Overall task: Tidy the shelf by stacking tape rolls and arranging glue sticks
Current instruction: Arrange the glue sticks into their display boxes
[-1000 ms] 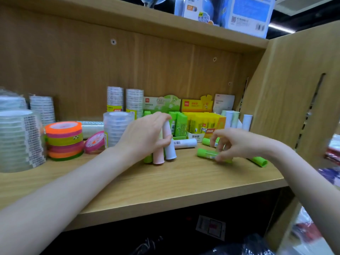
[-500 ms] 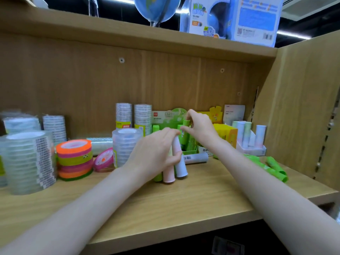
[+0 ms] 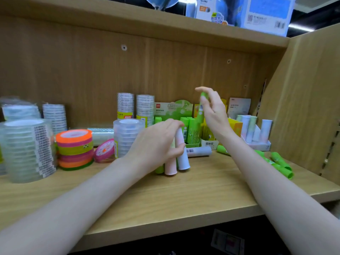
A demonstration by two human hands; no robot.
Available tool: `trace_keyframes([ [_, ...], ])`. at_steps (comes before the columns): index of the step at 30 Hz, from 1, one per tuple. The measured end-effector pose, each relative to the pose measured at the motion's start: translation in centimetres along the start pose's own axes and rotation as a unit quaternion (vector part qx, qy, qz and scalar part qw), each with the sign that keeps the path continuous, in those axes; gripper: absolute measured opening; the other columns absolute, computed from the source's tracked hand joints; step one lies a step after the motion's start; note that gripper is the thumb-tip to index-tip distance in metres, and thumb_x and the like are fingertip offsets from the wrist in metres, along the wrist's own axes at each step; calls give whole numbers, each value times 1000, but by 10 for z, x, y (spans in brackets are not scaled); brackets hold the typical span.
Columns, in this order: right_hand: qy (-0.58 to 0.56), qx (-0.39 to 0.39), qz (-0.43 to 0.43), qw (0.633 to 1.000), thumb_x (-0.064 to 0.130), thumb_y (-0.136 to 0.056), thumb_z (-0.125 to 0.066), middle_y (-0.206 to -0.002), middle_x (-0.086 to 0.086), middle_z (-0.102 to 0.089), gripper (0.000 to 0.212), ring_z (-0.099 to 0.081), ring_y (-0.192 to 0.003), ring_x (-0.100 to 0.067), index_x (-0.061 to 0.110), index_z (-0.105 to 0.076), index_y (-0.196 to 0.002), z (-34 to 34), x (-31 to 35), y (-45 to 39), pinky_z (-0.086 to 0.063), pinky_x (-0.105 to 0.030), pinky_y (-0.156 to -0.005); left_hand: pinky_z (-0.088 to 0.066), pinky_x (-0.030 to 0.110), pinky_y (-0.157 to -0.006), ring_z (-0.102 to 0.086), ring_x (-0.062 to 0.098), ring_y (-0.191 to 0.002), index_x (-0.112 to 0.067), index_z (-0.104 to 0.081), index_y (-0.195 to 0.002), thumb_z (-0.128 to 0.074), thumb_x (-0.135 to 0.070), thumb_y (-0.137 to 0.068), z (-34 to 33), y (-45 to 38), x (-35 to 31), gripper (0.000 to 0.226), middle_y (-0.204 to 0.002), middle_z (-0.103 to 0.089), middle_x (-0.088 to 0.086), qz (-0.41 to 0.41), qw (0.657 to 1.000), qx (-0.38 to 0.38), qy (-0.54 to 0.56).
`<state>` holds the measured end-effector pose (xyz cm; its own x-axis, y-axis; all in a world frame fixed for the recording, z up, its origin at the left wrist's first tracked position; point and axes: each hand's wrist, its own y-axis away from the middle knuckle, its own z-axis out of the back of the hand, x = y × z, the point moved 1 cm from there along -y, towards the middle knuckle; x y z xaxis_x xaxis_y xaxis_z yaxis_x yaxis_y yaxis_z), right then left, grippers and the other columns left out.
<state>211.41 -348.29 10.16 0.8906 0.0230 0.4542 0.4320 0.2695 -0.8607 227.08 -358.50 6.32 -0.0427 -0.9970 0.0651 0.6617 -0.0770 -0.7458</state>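
shelf point(image 3: 193, 196): light wood-grain board, matt and smooth; back panel point(image 3: 92, 70) of the same grain, darker
clear tape stack point(image 3: 27, 150): left of the neon tape rolls, glossy see-through plastic with a printed paper label strip
neon tape rolls point(image 3: 74, 149): shiny orange, yellow and pink bands
pastel glue sticks point(image 3: 176, 159): right of the neon tape rolls, smooth plastic tubes with a soft satin sheen
green glue sticks point(image 3: 279, 165): far right of the neon tape rolls, glossy plastic
display boxes point(image 3: 209, 142): printed card, slightly glossy
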Motion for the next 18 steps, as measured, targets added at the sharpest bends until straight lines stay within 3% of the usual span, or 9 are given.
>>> trace_keyframes([
  [2, 10, -5, 11, 1000, 16, -98, -43, -94, 5, -48, 23, -54, -61, -5, 14, -49, -119, 4, 5, 3, -42, -19, -59, -50, 33, -63, -63, 21, -92, -15, -57, -115, -32, -49, -74, -1, 0, 0, 60, -103, -65, -1, -3, 1000, -2, 1],
  [4, 74, 14, 18, 997, 18, -91, -57, -89, 5, -50, 22, -51, -71, -13, 11, -44, -107, 5, 8, 5, -38, -22, -65, -52, 33, -62, -64, 21, -90, -14, -58, -114, -34, -48, -75, -2, 0, 0, 58, -101, -65, -1, -4, 1000, -3, 3],
  [6, 169, 65, 6, 983, 18, -84, -65, -88, 0, -48, 27, -49, -77, -19, 13, -40, -94, 2, 7, 6, -38, -27, -69, -52, 34, -63, -64, 21, -91, -14, -58, -114, -34, -49, -75, -1, 0, 0, 58, -102, -65, -1, -3, 1000, -1, 3],
  [9, 230, 132, -28, 964, 15, -80, -61, -98, -3, -40, 19, -53, -86, -29, 11, -48, -93, -1, 4, 9, -45, -37, -79, -52, 34, -61, -64, 21, -88, -13, -59, -113, -36, -48, -75, -1, 1, 0, 56, -99, -66, 0, -5, 1000, -2, 2],
  [12, 181, 171, -22, 968, 6, -81, -56, -99, -1, -38, 17, -48, -78, -18, 11, -59, -97, 0, 3, 11, -39, -11, -65, -53, 36, -60, -64, 22, -87, -14, -59, -113, -36, -48, -75, -1, 0, 0, 56, -99, -65, 0, -2, 1000, 1, 4],
  [16, 151, 148, -19, 977, 4, -82, -63, -88, 1, -51, 34, -47, -66, -7, 10, -49, -113, -1, 4, 11, -35, -10, -58, -54, 38, -61, -64, 22, -89, -13, -58, -115, -35, -48, -75, -1, 0, 0, 57, -100, -65, 0, -5, 1000, -2, 7],
  [18, 123, 122, -23, 985, 5, -81, -66, -78, 2, -49, 38, -45, -57, -5, 11, -41, -108, -2, 5, 12, -38, -12, -55, -54, 38, -61, -64, 22, -90, -13, -58, -115, -36, -48, -75, -1, 0, 0, 57, -101, -65, 0, -5, 1000, -1, 8],
])
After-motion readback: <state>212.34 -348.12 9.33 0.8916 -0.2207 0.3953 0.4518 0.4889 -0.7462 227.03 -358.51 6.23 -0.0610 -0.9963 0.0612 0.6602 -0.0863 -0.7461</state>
